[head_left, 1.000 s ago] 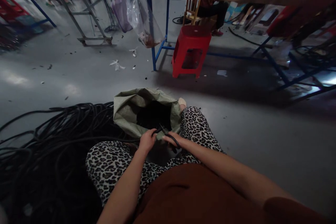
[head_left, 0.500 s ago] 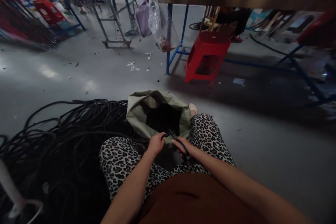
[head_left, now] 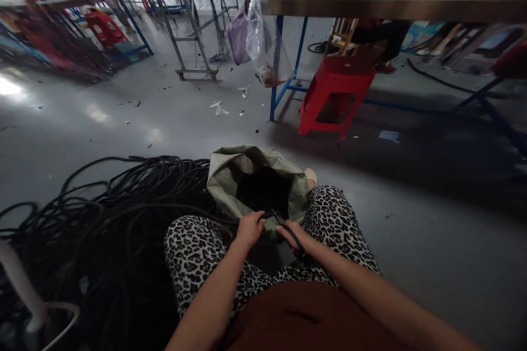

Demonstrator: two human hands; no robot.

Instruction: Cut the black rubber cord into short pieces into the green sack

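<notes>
1. Top (head_left: 284,321): rust-brown, plain, matte; one short dark crease across the front; lower edge rounded over the lap.
2. Trousers (head_left: 195,247): leopard print, black broken rings and blotches with grey-brown centres on an off-white ground; loose cut, the cloth full and rounded over both knees; same pattern on both legs.
3. Shoe (head_left: 310,177), right foot: pale cream, rounded toe; only a small part shows, finer detail too small to tell.
4. Forearms (head_left: 214,299), pair: bare from the wrist to the edge of view.
5. Left hand (head_left: 249,229): bare, thumb and knuckles visible.
6. Right hand (head_left: 297,237): bare, fingers partly hidden.
</notes>
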